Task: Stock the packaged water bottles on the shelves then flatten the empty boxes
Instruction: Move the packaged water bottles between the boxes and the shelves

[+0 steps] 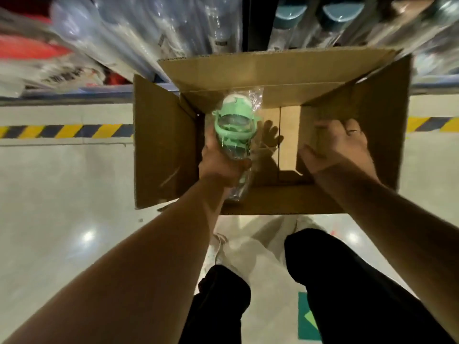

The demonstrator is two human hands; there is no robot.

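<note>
An open cardboard box (pixel 270 70) stands on the floor in front of me, its flaps spread outward. My left hand (pixel 218 162) grips a clear water bottle (pixel 232 125) with a green lid, wrapped in clear plastic, above the box's left side. My right hand (pixel 340 147) rests on the box's right inner wall and flap, fingers curled over the edge. The box's bare bottom shows between my hands, with shadow on it.
Shelves (pixel 154 33) with wrapped clear bottles run along the top, blurred. Teal-lidded bottles (pixel 342 11) sit at the upper right. A yellow-and-black tape line (pixel 64 131) crosses the pale floor. My legs in black trousers (pixel 335 281) are below the box.
</note>
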